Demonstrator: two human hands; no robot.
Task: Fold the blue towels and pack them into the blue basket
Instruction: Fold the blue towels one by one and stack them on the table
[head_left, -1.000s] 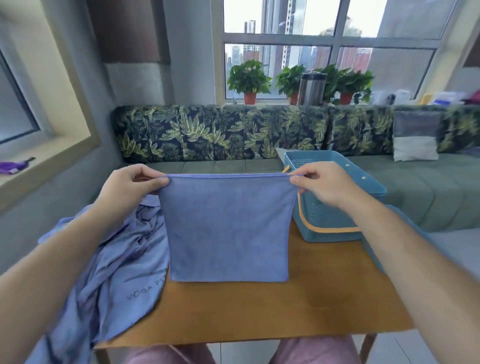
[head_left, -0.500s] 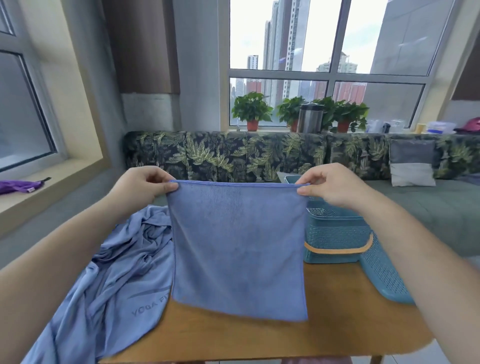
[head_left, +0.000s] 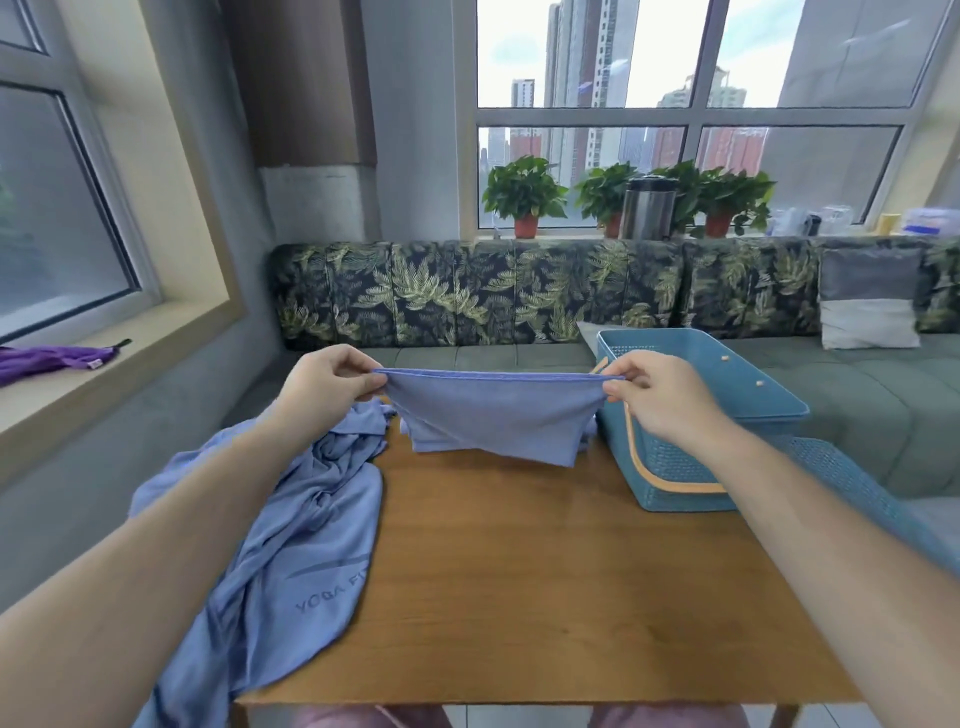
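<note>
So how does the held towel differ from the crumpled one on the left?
The held towel is pinched taut at its top corners by the left hand and right hand; the crumpled towel lies on the table, draping off its edge. The held towel looks smaller and plain; the crumpled towel bears lettering. Both are blue.

The crumpled towel at lower left runs off the bottom edge, and a fold cuts its print short after "YOGA F". The held towel hides the far edge of the table, and the number of layers bunched beneath it cannot be told. The right forearm covers the blue basket at its near right corner. It also covers part of a blue mesh piece, which leaves the frame at the right edge. A purple cloth is cut by the left edge. Small items at upper right are too blurred to name.
</note>
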